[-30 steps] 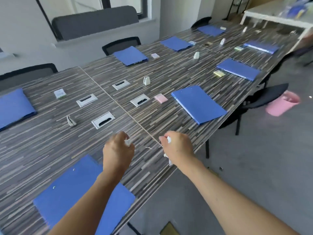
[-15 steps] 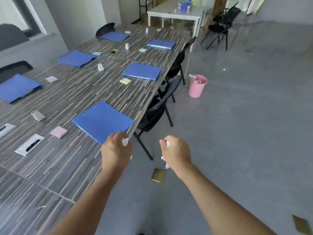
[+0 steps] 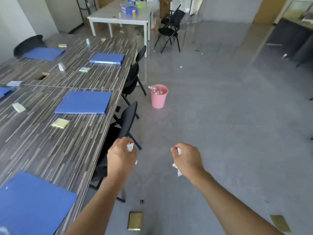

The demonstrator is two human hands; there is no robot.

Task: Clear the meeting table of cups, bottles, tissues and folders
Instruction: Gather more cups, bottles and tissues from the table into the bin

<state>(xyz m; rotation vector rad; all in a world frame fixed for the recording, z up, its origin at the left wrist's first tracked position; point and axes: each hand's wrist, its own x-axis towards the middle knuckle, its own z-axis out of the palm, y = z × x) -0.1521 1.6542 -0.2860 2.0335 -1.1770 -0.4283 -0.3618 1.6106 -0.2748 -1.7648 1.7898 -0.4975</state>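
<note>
My left hand (image 3: 121, 158) grips a crumpled white tissue (image 3: 130, 147) that pokes out at the knuckles. My right hand (image 3: 187, 159) grips another white tissue (image 3: 176, 168), with bits showing above and below the fist. Both hands hover over the grey floor, just off the right edge of the striped meeting table (image 3: 55, 146). Several blue folders lie on the table: one near me (image 3: 32, 202), one in the middle (image 3: 83, 102), one farther along (image 3: 107, 58). A pink bin (image 3: 158, 99) with bottles and tissues in it stands on the floor ahead.
Black chairs (image 3: 127, 122) are tucked along the table's right edge. Small pads, yellow (image 3: 61, 123) and green (image 3: 84, 69), lie on the table. A white table (image 3: 118, 16) with boxes stands at the back. Brass floor plates (image 3: 135, 220) sit near my feet.
My view has swung right, away from the table toward the floor and the pink bin. Both hands, still holding tissues, have moved off the table edge and now hover over the floor.
</note>
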